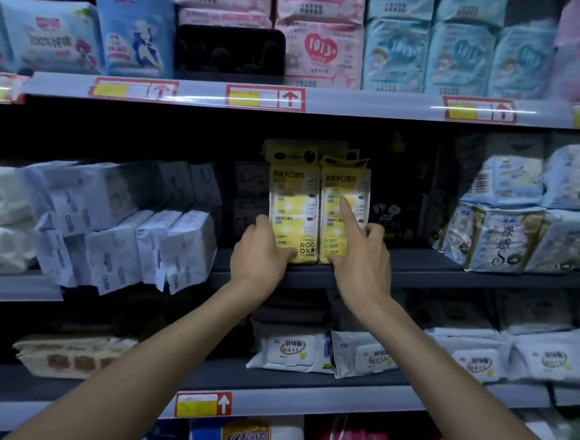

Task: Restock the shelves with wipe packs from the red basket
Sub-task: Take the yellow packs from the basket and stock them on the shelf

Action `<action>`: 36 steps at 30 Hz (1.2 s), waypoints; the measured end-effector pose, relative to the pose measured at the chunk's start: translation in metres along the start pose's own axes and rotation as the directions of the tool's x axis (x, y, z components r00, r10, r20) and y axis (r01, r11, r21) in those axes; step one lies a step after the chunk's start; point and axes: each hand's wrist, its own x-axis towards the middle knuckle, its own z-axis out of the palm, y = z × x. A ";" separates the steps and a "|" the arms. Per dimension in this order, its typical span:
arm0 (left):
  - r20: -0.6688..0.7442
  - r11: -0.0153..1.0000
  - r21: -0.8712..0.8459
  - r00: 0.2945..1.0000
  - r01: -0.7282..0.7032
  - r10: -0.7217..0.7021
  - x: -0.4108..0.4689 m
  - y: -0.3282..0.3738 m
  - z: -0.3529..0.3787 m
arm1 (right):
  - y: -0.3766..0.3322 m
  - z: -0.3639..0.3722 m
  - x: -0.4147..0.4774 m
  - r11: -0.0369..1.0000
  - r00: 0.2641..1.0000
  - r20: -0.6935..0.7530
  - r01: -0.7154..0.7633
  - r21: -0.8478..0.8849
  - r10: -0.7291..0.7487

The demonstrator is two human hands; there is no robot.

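Two tall yellow wipe packs, black-printed header cards on top. Left pack (293, 206) and right pack (330, 236) stand upright, side by side, touching, fronts outward, at front edge of middle shelf (450, 265).

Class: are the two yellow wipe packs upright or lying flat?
Upright: the yellow wipe packs stand on end, side by side, on the shelf.

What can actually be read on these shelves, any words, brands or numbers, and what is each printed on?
"1013": pink pack, upper middle.
"RO" above "0%": left yellow pack, low on its front.
Curly "S": pale blue pack, at the right.
White up arrow: red shelf tag; its price is blurred.
Chinese print on the right yellow pack and gold script on the bottom blue pack: too blurred to read.
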 end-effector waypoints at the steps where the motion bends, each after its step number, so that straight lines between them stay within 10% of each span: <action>1: -0.019 1.000 0.014 1.000 -0.015 0.015 -0.001 -0.001 0.002 | 0.001 0.003 0.001 1.000 1.000 -0.010 0.004 0.000 -0.004; 36: -0.132 0.996 0.087 0.991 -0.025 0.037 0.012 0.019 0.011 | 0.012 0.017 0.022 0.999 1.000 0.012 -0.006 0.049 0.006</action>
